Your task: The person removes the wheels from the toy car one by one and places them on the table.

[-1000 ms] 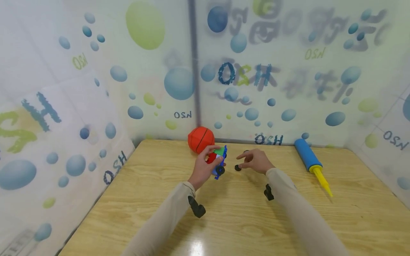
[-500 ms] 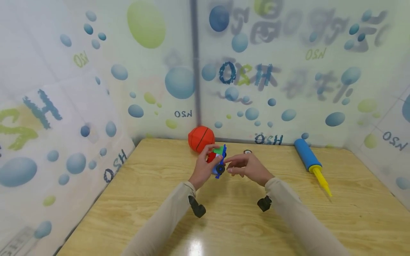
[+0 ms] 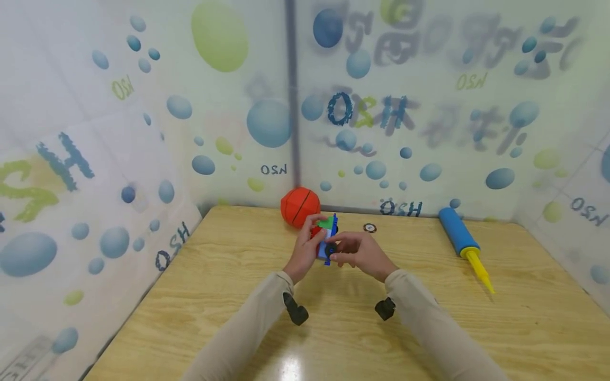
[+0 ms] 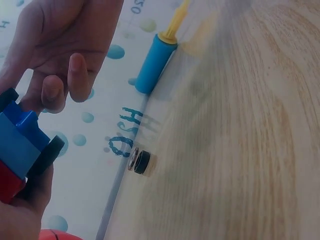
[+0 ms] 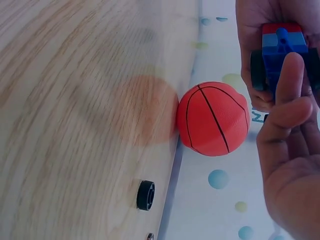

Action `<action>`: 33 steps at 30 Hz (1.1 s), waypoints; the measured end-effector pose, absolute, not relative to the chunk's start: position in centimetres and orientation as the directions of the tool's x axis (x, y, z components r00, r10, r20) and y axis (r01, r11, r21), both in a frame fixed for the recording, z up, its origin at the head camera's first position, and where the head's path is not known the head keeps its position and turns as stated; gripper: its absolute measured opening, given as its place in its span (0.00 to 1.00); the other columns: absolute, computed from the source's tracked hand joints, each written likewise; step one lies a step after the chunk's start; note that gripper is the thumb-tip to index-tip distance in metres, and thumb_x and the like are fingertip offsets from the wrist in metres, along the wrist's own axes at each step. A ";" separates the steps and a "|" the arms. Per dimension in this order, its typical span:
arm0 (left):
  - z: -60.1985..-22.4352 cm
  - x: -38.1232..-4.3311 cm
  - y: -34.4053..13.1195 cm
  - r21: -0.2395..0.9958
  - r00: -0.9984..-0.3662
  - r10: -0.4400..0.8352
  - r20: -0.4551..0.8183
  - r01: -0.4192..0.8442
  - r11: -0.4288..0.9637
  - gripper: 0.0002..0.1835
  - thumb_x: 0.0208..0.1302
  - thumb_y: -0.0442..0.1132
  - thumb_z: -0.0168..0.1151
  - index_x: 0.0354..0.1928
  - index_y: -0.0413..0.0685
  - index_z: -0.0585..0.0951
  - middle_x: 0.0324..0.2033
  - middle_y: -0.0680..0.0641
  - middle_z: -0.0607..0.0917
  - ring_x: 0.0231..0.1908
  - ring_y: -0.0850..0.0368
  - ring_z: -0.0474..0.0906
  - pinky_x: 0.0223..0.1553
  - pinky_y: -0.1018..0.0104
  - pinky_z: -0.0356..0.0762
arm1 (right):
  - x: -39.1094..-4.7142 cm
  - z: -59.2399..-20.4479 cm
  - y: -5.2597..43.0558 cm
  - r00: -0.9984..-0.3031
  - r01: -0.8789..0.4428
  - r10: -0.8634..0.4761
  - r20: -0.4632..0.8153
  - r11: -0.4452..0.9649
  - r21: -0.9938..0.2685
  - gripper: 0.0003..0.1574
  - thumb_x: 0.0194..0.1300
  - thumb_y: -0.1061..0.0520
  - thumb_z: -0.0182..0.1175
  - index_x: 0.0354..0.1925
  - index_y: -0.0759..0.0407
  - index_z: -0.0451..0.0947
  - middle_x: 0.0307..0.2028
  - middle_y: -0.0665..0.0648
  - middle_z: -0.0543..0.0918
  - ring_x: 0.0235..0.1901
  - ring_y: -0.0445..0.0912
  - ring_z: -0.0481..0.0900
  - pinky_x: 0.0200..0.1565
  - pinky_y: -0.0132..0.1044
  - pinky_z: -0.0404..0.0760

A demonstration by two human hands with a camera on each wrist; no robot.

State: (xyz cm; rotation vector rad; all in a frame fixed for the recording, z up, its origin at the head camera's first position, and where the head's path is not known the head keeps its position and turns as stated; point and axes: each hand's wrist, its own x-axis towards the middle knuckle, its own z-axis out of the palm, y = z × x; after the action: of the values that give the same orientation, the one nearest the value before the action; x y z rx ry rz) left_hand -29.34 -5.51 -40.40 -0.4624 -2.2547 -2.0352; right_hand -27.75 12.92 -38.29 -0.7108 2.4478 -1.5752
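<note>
My left hand [image 3: 302, 254] grips a small toy truck [image 3: 327, 223] in blue, red and green, with black wheels, raised over the table. Index finger and thumb of my right hand [image 3: 366, 253] close in on a black wheel [image 3: 330, 248] at the truck's near end, pinching it. The left wrist view has the truck's blue end [image 4: 19, 135] between two wheels. Seen from the right wrist, right fingers overlap that blue end. A loose black wheel [image 5: 146, 195] stands on the table, hidden behind my right hand in the head view.
An orange-red toy basketball [image 3: 301, 207] sits against the back wall, left of the truck. A small round disc [image 3: 369, 227] lies farther back on the wooden table [image 3: 229, 254]. A blue and yellow hand pump [image 3: 458, 231] lies at the right.
My right hand has moved left from beside the loose wheel to the truck, and its fingertips have closed on the truck's wheel. The left hand holds the truck in nearly the same spot.
</note>
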 end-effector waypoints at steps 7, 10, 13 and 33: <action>-40.4 -29.2 -5.4 0.963 -0.957 0.139 0.255 0.264 0.052 0.16 0.77 0.39 0.50 0.63 0.54 0.71 0.56 0.42 0.73 0.52 0.50 0.68 0.49 0.63 0.70 | -27.6 -38.3 12.5 -0.877 -0.297 -0.461 0.133 0.304 -0.905 0.19 0.65 0.56 0.68 0.54 0.56 0.83 0.30 0.55 0.84 0.29 0.61 0.84 0.26 0.40 0.78; -40.5 -29.3 -5.4 0.969 -0.961 0.136 0.241 0.247 0.030 0.15 0.75 0.39 0.51 0.61 0.53 0.72 0.54 0.40 0.74 0.50 0.51 0.70 0.46 0.65 0.74 | -27.5 -38.3 12.4 -0.880 -0.282 -0.458 0.127 0.289 -0.915 0.18 0.65 0.57 0.68 0.53 0.57 0.83 0.30 0.54 0.84 0.30 0.63 0.83 0.26 0.39 0.78; -40.5 -29.4 -5.5 0.974 -0.964 0.147 0.222 0.228 0.020 0.15 0.74 0.38 0.52 0.60 0.52 0.73 0.53 0.41 0.76 0.50 0.51 0.72 0.46 0.66 0.75 | -27.4 -38.3 12.4 -0.885 -0.267 -0.450 0.117 0.286 -0.920 0.16 0.64 0.58 0.68 0.51 0.58 0.83 0.30 0.54 0.83 0.28 0.59 0.83 0.26 0.38 0.79; -40.3 -29.0 -5.4 0.979 -0.966 0.166 0.198 0.203 0.016 0.16 0.73 0.38 0.57 0.59 0.54 0.72 0.46 0.43 0.76 0.47 0.51 0.75 0.42 0.68 0.81 | -26.8 -38.3 11.7 -0.906 -0.261 -0.403 0.132 0.286 -0.922 0.13 0.61 0.61 0.71 0.44 0.64 0.84 0.24 0.54 0.79 0.21 0.47 0.74 0.25 0.39 0.79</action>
State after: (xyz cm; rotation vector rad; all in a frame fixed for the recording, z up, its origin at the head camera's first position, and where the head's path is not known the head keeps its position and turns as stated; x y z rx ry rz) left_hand -29.03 -5.38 -40.35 -0.4036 -2.2200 -2.1471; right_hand -26.82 11.68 -38.28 -0.6272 2.4150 -1.6931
